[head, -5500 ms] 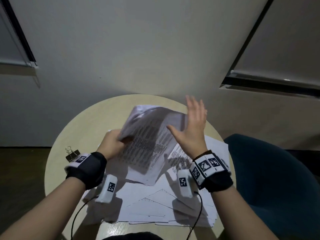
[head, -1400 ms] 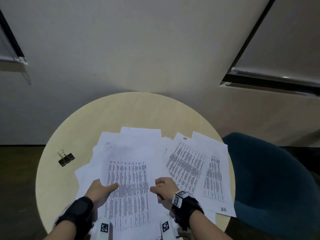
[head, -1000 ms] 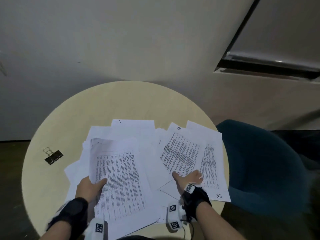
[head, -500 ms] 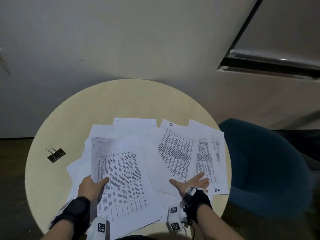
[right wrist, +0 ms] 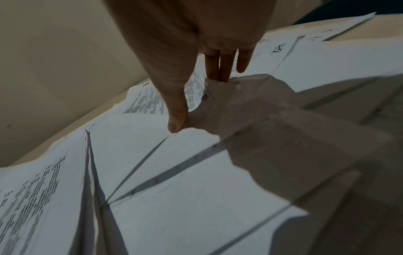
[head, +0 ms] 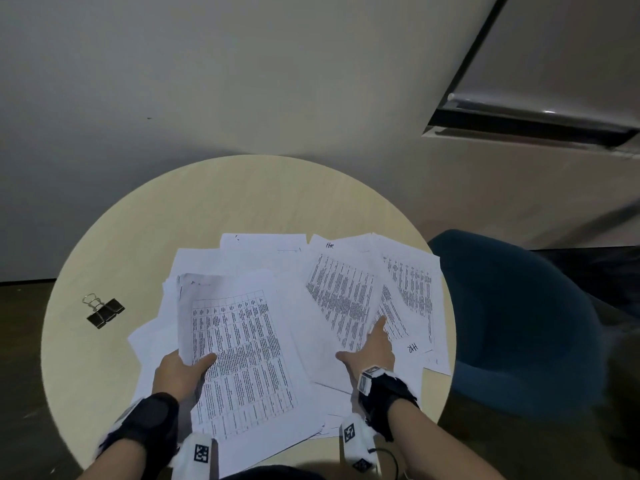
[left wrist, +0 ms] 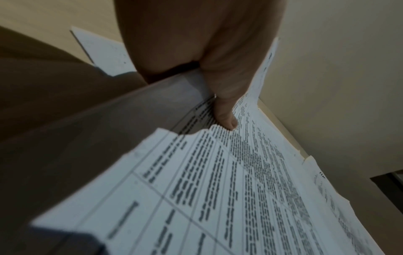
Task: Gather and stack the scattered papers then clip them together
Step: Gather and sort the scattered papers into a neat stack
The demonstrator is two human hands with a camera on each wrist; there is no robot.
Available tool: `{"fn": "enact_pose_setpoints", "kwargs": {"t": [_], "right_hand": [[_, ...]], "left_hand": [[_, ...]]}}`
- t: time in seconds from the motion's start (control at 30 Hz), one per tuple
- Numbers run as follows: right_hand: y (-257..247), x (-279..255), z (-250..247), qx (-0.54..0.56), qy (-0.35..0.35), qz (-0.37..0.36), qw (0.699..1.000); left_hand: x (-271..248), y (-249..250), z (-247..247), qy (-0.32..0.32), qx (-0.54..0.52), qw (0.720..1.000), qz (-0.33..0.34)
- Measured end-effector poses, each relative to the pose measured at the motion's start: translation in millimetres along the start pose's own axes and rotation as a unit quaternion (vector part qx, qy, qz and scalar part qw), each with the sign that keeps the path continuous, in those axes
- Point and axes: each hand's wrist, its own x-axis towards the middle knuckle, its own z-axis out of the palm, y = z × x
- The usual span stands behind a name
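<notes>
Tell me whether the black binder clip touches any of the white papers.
Apart. The head view shows bare table between the black binder clip and the white papers.

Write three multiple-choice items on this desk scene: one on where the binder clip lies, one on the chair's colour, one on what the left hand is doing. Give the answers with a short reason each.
1. Where does the binder clip lie?
A. On the bare table, left of the papers
B. On top of the papers
C. On the chair

2. What colour is the chair beside the table?
A. Red
B. Dark blue
C. White

3. What is the left hand doing?
A. Resting flat on bare wood
B. Lifting the clip
C. Holding a printed bundle, thumb on top

Answers:
1. A: the head view shows the clip alone on wood, apart from the sheets.
2. B: its upholstery at the right reads dark blue.
3. C: the left wrist view shows the thumb pressed on the printed page, with the bundle's edge in the grip. The right hand lies flat on the scattered sheets, fingers straight.
</notes>
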Motion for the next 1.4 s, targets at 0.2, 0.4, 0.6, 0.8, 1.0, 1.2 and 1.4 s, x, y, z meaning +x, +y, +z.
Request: {"fn": "enact_pose_setpoints", "kwargs": {"t": [0.2, 0.4, 0.6, 0.8, 1.0, 1.2, 1.4], "right_hand": [[-8, -1, -5, 0.131, 0.039, 0.099, 0.986], [-18, 9, -12, 0.059, -0.072, 0.120, 0.988], [-10, 25, -35, 0.105, -0.079, 0.048, 0.990], [7, 43, -76, 0.248, 0.081, 0.042, 0.964], [-7, 22, -123, 0.400, 0.187, -0.036, 0.896], [-43, -21, -85, 0.309, 0.045, -0.057, 0.948], [-64, -44, -21, 0.280, -0.083, -0.023, 0.956]], "left_hand": [[0, 3, -1, -0.018, -0.005, 1.000, 0.014], [6, 8, -5, -0.023, 0.020, 0.999, 0.013], [6, 17, -8, -0.039, 0.044, 0.998, 0.020], [7, 24, -11, -0.045, 0.046, 0.998, -0.001], [5, 20, -10, -0.043, 0.018, 0.999, -0.015], [0, 25, -7, -0.015, 0.043, 0.999, -0.004], [-3, 25, -7, 0.003, 0.054, 0.998, -0.019]]}}
